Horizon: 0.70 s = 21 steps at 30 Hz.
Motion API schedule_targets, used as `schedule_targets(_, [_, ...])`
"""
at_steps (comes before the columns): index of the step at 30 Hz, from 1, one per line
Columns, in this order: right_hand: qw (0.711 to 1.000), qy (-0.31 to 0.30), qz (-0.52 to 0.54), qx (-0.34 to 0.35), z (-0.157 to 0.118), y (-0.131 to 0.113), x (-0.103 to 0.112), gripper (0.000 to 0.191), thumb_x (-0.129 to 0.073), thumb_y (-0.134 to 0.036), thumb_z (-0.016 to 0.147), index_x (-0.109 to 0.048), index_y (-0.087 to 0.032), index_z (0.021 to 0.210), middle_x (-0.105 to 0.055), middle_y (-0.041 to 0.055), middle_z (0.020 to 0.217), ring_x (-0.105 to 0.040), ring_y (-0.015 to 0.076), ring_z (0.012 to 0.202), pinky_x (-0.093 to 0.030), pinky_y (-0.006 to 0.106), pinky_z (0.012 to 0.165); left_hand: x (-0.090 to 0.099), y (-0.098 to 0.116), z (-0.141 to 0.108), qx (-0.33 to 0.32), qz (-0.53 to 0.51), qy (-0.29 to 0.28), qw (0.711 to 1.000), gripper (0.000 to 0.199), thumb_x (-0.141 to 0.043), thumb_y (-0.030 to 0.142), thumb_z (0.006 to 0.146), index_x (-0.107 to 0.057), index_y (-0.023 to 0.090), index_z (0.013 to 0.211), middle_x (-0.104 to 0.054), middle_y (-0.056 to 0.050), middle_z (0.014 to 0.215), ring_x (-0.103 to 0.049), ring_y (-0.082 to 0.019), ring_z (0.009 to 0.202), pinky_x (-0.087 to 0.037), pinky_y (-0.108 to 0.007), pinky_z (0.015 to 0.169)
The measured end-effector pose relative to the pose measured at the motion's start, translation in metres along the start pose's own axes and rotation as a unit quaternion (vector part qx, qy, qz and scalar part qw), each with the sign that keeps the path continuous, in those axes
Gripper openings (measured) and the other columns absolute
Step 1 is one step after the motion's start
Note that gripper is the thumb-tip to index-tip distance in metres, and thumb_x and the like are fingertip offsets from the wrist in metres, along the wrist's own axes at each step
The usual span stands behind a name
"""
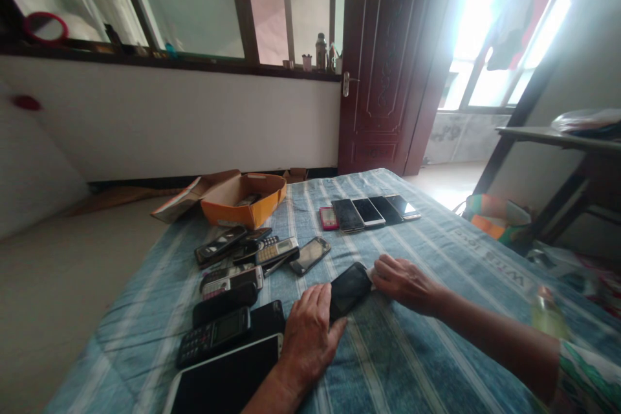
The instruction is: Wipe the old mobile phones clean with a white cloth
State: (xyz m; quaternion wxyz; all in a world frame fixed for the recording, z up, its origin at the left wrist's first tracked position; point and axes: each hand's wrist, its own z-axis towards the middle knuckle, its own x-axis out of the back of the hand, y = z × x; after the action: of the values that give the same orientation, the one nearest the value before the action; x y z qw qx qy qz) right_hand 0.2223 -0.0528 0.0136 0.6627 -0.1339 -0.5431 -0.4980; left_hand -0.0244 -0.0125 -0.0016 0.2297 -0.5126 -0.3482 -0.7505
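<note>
A black smartphone (350, 290) lies tilted on the striped bedspread, dark screen up. My left hand (313, 330) grips its near left end, thumb along the lower edge and fingers over the top. At the phone's far right end, my right hand (395, 279) is closed on a small white tissue-like piece (371, 277), pressed to the edge; most of that piece is hidden by the fingers. Left of the hands is a pile of old phones, among them a keypad phone (213, 336), a silver-and-cream one (279, 251) and a grey touchscreen phone (311, 255). A white-framed tablet (228, 378) lies beside my left wrist.
An orange cardboard box (242, 212) with its lid open stands at the bed's far left edge. Several phones (369, 212) lie in a row beyond my hands, with a small pink one (328, 218) at their left. A bottle of yellowish liquid (548, 314) is near my right forearm.
</note>
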Motion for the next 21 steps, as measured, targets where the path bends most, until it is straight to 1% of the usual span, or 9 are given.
schedule_targets(4, [1.0,0.005,0.011,0.005,-0.0027,0.0028,-0.0029,0.019,-0.043,-0.008,0.094,-0.06,-0.014,0.087,-0.054,0.007,0.085,-0.047,0.0189,0.079,-0.036,0.028,0.054,-0.0006,-0.0004,-0.0002,-0.004,-0.01,0.011,1.0,0.052,-0.061,0.031,0.08,-0.054,0.014,0.128,-0.06,-0.015,0.128,-0.053,-0.03,0.122,-0.044,-0.044,0.102])
schedule_targets(7, [0.999,0.004,0.039,0.0,-0.0024,-0.0002,-0.0044,0.021,-0.041,-0.01,0.096,-0.059,-0.015,0.088,-0.053,0.0069,0.086,-0.047,0.018,0.079,-0.035,0.026,0.053,-0.0001,-0.0003,-0.0002,0.0,-0.016,0.004,1.0,0.053,-0.061,0.031,0.08,-0.053,0.013,0.128,-0.06,-0.016,0.128,-0.053,-0.03,0.123,-0.043,-0.045,0.103])
schedule_targets(9, [0.997,-0.01,0.066,-0.025,-0.003,-0.0034,-0.0053,0.019,-0.042,-0.009,0.094,-0.058,-0.015,0.087,-0.053,0.0065,0.088,-0.047,0.0174,0.079,-0.035,0.026,0.053,0.0006,0.0001,-0.0001,0.005,-0.016,-0.002,1.0,0.054,-0.062,0.031,0.08,-0.053,0.012,0.129,-0.059,-0.016,0.129,-0.052,-0.03,0.123,-0.042,-0.045,0.103])
schedule_targets(11, [0.992,-0.034,0.103,-0.058,-0.0048,-0.005,-0.006,0.018,-0.043,-0.003,0.09,-0.057,-0.015,0.086,-0.053,0.006,0.09,-0.047,0.0166,0.081,-0.034,0.025,0.053,0.0013,0.0005,0.0001,0.008,-0.014,-0.006,1.0,0.055,-0.062,0.032,0.08,-0.052,0.011,0.129,-0.059,-0.016,0.129,-0.051,-0.03,0.124,-0.042,-0.044,0.104])
schedule_targets(13, [0.986,-0.051,0.143,-0.075,-0.0071,-0.0039,-0.0064,0.021,-0.043,0.001,0.085,-0.056,-0.015,0.086,-0.053,0.0055,0.092,-0.048,0.0155,0.082,-0.034,0.024,0.053,0.0017,0.0009,0.0003,0.008,-0.013,-0.008,1.0,0.055,-0.063,0.031,0.08,-0.052,0.011,0.13,-0.059,-0.016,0.13,-0.051,-0.03,0.124,-0.042,-0.044,0.104])
schedule_targets(16, [0.984,-0.046,0.164,-0.052,-0.0088,0.0009,-0.0055,0.021,-0.041,-0.001,0.089,-0.057,-0.014,0.088,-0.054,0.0059,0.094,-0.049,0.0155,0.083,-0.034,0.024,0.053,0.0015,0.0012,0.0004,0.009,-0.01,-0.012,1.0,0.055,-0.064,0.03,0.081,-0.052,0.009,0.13,-0.058,-0.016,0.13,-0.051,-0.03,0.125,-0.042,-0.043,0.105])
schedule_targets(19, [0.992,-0.026,0.123,-0.016,-0.0054,0.0036,-0.0035,0.023,-0.037,-0.009,0.096,-0.058,-0.014,0.087,-0.054,0.0064,0.093,-0.049,0.0158,0.082,-0.035,0.025,0.053,0.0012,0.0013,0.0006,0.009,-0.008,-0.012,1.0,0.055,-0.064,0.03,0.081,-0.052,0.009,0.13,-0.058,-0.017,0.13,-0.051,-0.03,0.125,-0.042,-0.043,0.105])
schedule_targets(21, [0.996,-0.014,0.087,0.005,-0.0009,0.0033,-0.0024,0.026,-0.036,-0.012,0.098,-0.058,-0.015,0.083,-0.053,0.0055,0.09,-0.047,0.015,0.078,-0.035,0.026,0.054,0.0013,0.0011,0.0007,0.008,-0.008,-0.01,1.0,0.054,-0.065,0.03,0.08,-0.053,0.01,0.13,-0.059,-0.016,0.13,-0.051,-0.03,0.125,-0.042,-0.044,0.105])
